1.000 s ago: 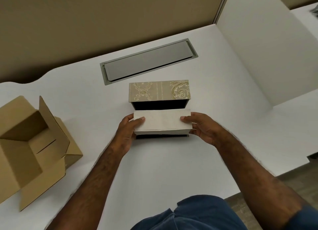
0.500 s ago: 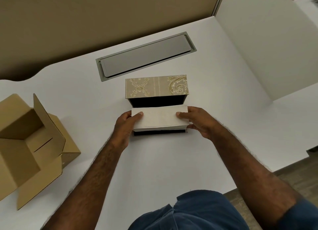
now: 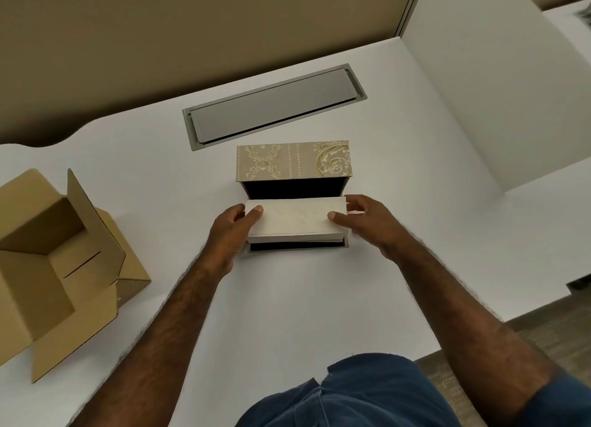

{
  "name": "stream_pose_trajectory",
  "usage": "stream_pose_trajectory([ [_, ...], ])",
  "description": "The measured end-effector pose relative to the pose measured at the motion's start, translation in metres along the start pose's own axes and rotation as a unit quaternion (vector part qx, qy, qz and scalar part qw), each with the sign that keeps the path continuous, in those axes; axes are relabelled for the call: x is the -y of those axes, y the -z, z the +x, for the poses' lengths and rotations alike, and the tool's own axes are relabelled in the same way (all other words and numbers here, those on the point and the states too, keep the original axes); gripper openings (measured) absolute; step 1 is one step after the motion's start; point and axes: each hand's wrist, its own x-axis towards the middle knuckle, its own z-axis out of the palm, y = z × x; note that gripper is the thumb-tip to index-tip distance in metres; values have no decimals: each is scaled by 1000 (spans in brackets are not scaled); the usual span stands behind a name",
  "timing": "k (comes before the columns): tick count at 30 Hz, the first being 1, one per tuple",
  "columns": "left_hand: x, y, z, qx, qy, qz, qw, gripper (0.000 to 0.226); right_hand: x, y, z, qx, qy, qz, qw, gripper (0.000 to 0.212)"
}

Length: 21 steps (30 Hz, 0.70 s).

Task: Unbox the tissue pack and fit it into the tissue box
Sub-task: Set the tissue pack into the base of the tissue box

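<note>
A white tissue pack (image 3: 295, 217) lies lengthwise over the open black mouth of the gold-patterned tissue box (image 3: 294, 161) at the middle of the white desk. My left hand (image 3: 235, 231) grips the pack's left end, thumb on top. At the other end my right hand (image 3: 364, 220) grips it the same way. The pack covers the near half of the opening, and a dark gap shows behind it. The box's near rim (image 3: 297, 247) shows just below the pack.
An open brown cardboard box (image 3: 54, 260), flaps spread, sits at the desk's left edge. A grey cable hatch (image 3: 275, 106) is set into the desk behind the tissue box. White partition panels (image 3: 499, 90) rise on the right. The desk's front edge runs near my body.
The pack sits slightly lower and further into the tissue box's opening than a second ago. Both hands have stayed on its ends. The view has shifted a little.
</note>
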Motion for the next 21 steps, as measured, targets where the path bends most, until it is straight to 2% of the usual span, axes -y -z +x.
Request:
stream_pose_trajectory([
  [2,-3,8,-3,5,-22,52,998,77,0,9,-1,8,32,-61,998,93],
  [4,-3,18,-4,48,-54,117,990,95,-5,15,2,33,70,-133,988,112],
  [6,-1,26,-4,100,-74,181,976,109,-12,19,4,44,93,-182,978,119],
  [8,1,29,-2,129,-93,224,962,117,-18,21,5,44,112,-210,970,115],
  [12,11,32,12,128,-151,274,941,116,-26,20,4,40,150,-248,956,109],
  [21,32,31,29,95,-225,310,919,97,-35,5,10,12,182,-293,938,118],
])
